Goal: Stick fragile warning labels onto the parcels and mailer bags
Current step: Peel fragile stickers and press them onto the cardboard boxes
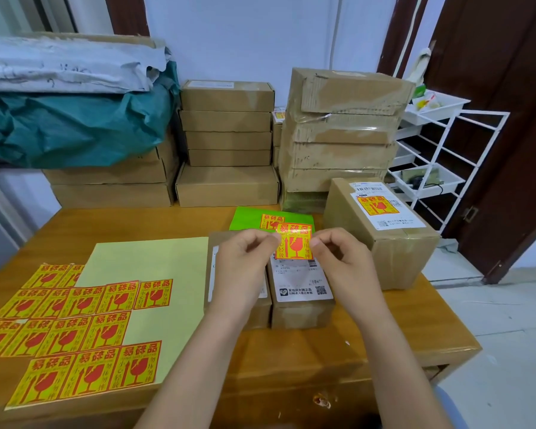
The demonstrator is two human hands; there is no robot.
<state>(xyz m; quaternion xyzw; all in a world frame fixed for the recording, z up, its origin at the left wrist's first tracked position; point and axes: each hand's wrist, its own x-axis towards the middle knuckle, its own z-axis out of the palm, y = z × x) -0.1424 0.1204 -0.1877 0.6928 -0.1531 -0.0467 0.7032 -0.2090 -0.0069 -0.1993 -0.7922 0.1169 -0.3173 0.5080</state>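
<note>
Both hands mine, left hand (pixel 245 267) and right hand (pixel 341 261) each pinching an edge of one fragile label (pixel 293 243), above small parcel (pixel 302 292) on wooden table (pixel 291 366)

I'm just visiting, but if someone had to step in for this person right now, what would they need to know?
Left hand and right hand: each has a grip on a top corner of one fragile label, held above the small box.
Spare labels lie on backing sheets at the table's left.
Done: the large box on the right and the green mailer bag behind already carry labels.
Left: press this label onto the small box; the box beside it, under the left hand, shows no label. Stacked boxes at the back: cannot tell.
</note>
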